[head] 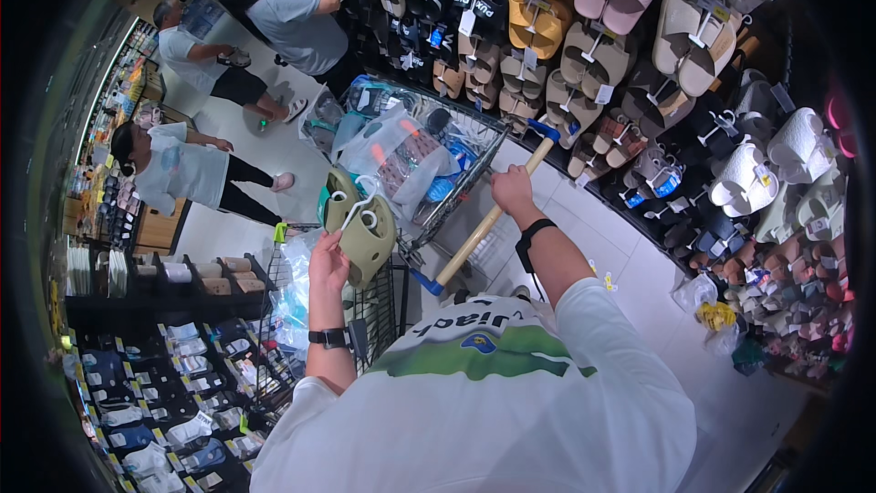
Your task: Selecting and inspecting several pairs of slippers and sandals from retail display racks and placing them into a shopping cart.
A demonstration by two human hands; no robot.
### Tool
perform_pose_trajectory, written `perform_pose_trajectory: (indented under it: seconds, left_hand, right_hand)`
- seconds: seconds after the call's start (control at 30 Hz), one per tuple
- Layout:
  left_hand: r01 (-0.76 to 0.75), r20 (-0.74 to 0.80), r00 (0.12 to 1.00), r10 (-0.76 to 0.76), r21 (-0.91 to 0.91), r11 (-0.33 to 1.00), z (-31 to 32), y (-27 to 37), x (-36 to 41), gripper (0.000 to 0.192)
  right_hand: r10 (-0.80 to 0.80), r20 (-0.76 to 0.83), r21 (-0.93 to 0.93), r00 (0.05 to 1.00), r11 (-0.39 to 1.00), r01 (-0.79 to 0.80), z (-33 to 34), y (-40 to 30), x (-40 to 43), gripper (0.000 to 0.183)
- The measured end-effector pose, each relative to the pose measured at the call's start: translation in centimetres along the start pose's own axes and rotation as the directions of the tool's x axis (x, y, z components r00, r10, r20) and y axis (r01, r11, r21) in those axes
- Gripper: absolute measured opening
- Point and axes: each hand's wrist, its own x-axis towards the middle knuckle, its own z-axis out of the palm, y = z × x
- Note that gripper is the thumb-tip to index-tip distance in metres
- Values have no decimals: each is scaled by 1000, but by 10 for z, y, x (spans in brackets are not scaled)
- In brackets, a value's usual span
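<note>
My left hand [330,263] holds a pair of olive-green clogs [368,246] by the edge, over the side of a wire rack. A white plastic hanger [361,202] is attached to the clogs. Around the yellowish handle bar [471,243] of a shopping cart, with blue end pieces, my right hand [513,190] is closed. The cart's wire basket [457,200] is filled with plastic-wrapped goods. A translucent bag [400,157] lies on top of them, with orange and dark dotted things showing through.
Slippers [599,58] hang in rows on a display along the right. A wire rack [373,318] with clear plastic packaging stands at my left, beside sock displays [185,383]. Several people are in the aisle beyond; one person [294,20] stands by the cart's far end.
</note>
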Motion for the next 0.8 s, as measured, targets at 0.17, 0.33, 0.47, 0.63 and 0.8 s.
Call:
perform_pose_trajectory:
  seconds: [0.17, 0.33, 0.47, 0.63, 0.8]
  left_hand:
    - [6, -18, 1000, -6, 1, 1000, 8, -2, 1, 22]
    - [22, 2, 1000, -22, 9, 1000, 8, -3, 4, 22]
    - [20, -48, 999, -20, -8, 1000, 6, -5, 7, 21]
    - [16, -58, 998, -15, 5, 1000, 9, -7, 8, 22]
    - [34, -42, 999, -35, -8, 999, 6, -7, 12, 26]
  right_hand:
    - [2, 22, -25, 1000, 1000, -2, -1, 2, 0, 20]
    - [9, 23, -13, 1000, 1000, -8, 2, 3, 3, 19]
    - [14, 28, -6, 999, 1000, -14, 3, 3, 2, 19]
    - [7, 67, 31, 998, 999, -9, -4, 2, 2, 21]
    - [20, 71, 48, 997, 999, -24, -6, 2, 2, 21]
